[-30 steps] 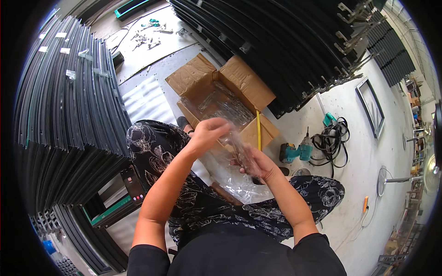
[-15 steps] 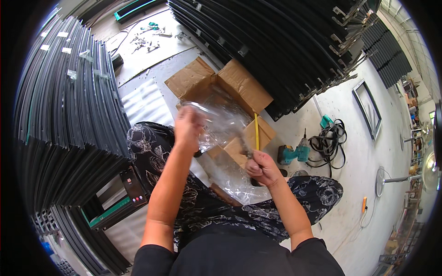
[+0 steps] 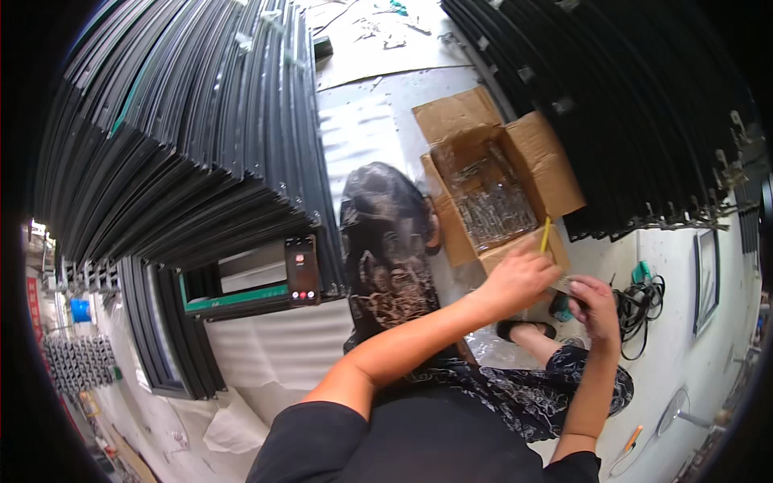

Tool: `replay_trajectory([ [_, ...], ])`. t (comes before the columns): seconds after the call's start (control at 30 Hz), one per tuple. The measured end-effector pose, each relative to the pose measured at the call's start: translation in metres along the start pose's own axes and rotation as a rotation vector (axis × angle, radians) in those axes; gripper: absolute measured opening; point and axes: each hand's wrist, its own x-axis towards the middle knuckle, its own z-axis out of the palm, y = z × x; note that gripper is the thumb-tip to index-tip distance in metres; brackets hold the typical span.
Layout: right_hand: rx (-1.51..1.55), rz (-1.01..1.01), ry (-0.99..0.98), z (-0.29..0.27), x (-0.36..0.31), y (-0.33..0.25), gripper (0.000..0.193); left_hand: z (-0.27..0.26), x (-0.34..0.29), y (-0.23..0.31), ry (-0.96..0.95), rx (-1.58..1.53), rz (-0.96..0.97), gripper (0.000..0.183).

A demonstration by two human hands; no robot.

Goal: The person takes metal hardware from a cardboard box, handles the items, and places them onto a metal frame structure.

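My left hand (image 3: 525,275) reaches across to the front of an open cardboard box (image 3: 555,165), with its fingers bent together, slightly blurred. Close beside it on the right, my right hand (image 3: 596,307) is closed in a pinch. Between the two hands sits a small greyish piece, too small to name. Inside the box lie several metal parts in clear plastic bags (image 3: 498,208). A narrow yellow strip (image 3: 547,233) stands against the box's front flap, just beyond my left fingers.
Dark frames (image 3: 209,121) stand stacked on the left, and more dark lengths (image 3: 620,105) on the right. A phone (image 3: 302,270) rests by a green-edged frame. A coiled black cable (image 3: 644,310) lies right of my hands. Clear plastic film (image 3: 491,348) lies by my foot.
The view has turned left, so the box appears farther right. My left hand no longer holds the clear plastic bag and has come across to my right hand. The box's contents now show.
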Motion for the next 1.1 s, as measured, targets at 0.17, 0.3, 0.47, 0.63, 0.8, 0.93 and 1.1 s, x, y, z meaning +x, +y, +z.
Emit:
replay_trajectory([
  [0.17, 0.023, -0.045, -0.117, 0.004, 0.009, -0.010, 0.036, 0.002, -0.008, -0.003, 0.093, -0.301, -0.195, 0.031],
  [0.3, -0.073, -0.232, 0.082, 0.032, 0.016, -0.014, 0.030, 0.011, -0.015, -0.017, 0.011, -1.188, -0.602, 0.030],
  [0.47, -0.053, -0.356, 0.108, 0.050, 0.020, 0.003, 0.025, 0.009, -0.014, -0.018, -0.038, -1.435, -0.671, 0.034],
  [0.63, -0.052, -0.357, 0.165, 0.058, 0.024, 0.003, 0.021, 0.015, -0.018, -0.021, 0.025, -1.486, -0.731, 0.032],
  [0.8, -0.088, -0.389, 0.285, 0.060, 0.025, 0.009, 0.019, 0.019, -0.013, -0.022, -0.011, -1.592, -0.757, 0.029],
  [0.93, -0.174, -0.448, 0.289, 0.063, 0.021, 0.016, 0.022, -0.002, -0.010, -0.017, -0.031, -1.522, -0.898, 0.031],
  [1.1, -0.427, -0.472, 0.219, 0.071, 0.014, 0.019, 0.022, 0.012, -0.007, -0.020, 0.090, -1.361, -0.699, 0.026],
])
